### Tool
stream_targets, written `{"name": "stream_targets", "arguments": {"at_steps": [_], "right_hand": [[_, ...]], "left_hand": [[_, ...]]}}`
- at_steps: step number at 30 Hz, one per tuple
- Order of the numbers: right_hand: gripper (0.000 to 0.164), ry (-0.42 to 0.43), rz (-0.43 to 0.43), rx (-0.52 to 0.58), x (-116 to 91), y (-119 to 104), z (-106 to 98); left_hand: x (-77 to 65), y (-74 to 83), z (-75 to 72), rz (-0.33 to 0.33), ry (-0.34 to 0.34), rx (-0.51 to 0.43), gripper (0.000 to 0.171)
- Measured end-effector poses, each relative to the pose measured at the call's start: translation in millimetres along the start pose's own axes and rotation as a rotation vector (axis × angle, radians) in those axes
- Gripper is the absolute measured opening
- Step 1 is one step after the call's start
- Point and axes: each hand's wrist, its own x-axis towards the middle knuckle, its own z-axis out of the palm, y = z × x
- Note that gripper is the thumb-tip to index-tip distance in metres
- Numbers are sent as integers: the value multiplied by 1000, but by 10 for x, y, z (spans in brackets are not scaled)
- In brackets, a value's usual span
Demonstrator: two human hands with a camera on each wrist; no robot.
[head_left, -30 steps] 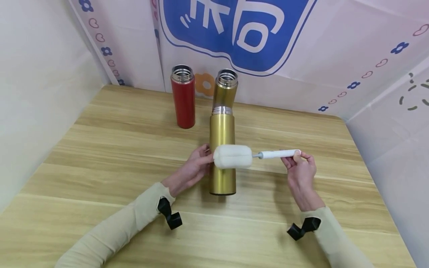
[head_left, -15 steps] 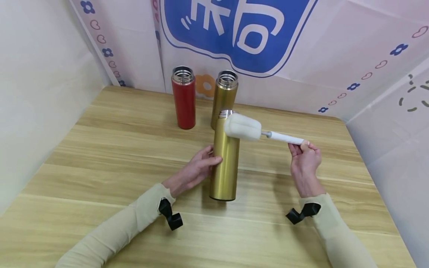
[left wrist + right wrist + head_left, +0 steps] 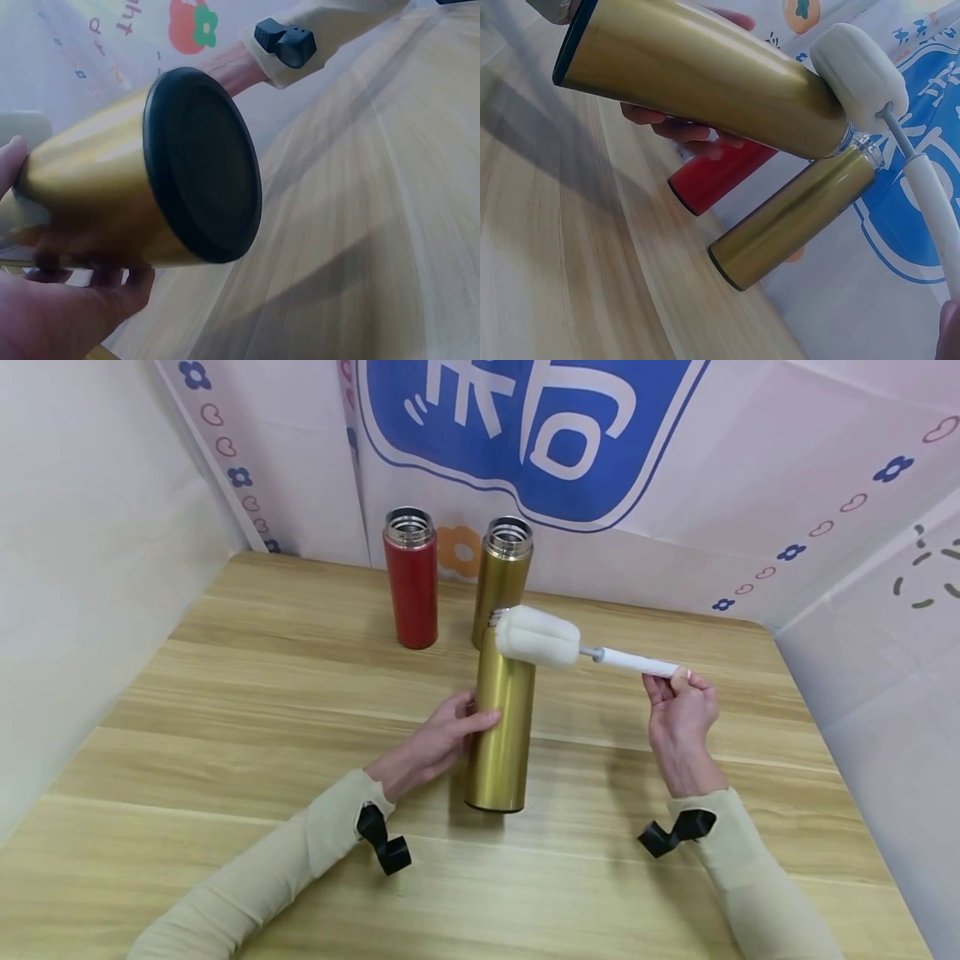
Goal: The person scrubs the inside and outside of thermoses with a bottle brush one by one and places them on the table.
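Note:
My left hand (image 3: 450, 733) grips a gold thermos bottle (image 3: 501, 739) around its middle. The bottle is held above the table, mouth end away from me; its dark base (image 3: 206, 165) faces the left wrist view. Between thumb and fingers, my right hand (image 3: 681, 718) pinches the end of the white handle of a bottle brush (image 3: 637, 663). Its white sponge head (image 3: 537, 636) lies across the upper part of the bottle and hides part of the neck. In the right wrist view the sponge (image 3: 859, 71) is outside the bottle, beside its mouth end; whether they touch I cannot tell.
Toward the back of the wooden table (image 3: 262, 693), a red thermos bottle (image 3: 412, 589) and a second gold one (image 3: 507, 572) stand upright without lids. Directly behind them hangs a printed backdrop (image 3: 645, 560). White side walls (image 3: 97, 568) border the table.
The brush has risen from the held bottle's middle to near its neck, the right hand moving slightly up with it. The bottle has tilted, and the left thumb now lies visibly across its front.

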Motion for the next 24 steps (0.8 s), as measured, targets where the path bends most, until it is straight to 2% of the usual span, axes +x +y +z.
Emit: {"name": "stream_targets", "arguments": {"at_steps": [4, 8, 10, 15, 17, 21, 24], "right_hand": [[20, 9, 7, 0, 0, 6, 3], [20, 6, 9, 6, 2, 13, 6], [20, -2, 4, 3, 2, 17, 7], [20, -21, -12, -23, -6, 25, 9], [20, -24, -15, -31, -5, 25, 9], [21, -32, -18, -61, -7, 20, -20], [21, -65, -14, -96, -36, 17, -95]], "left_hand": [[-12, 2, -9, 0, -11, 4, 81], [-8, 4, -5, 11, -5, -9, 65], [-6, 0, -5, 14, 6, -20, 63], [-21, -11, -16, 10, -4, -28, 85], [-29, -9, -20, 9, -17, -38, 86], [-38, 8, -37, 18, -34, -73, 68], [-40, 34, -58, 34, -16, -105, 54]]}}
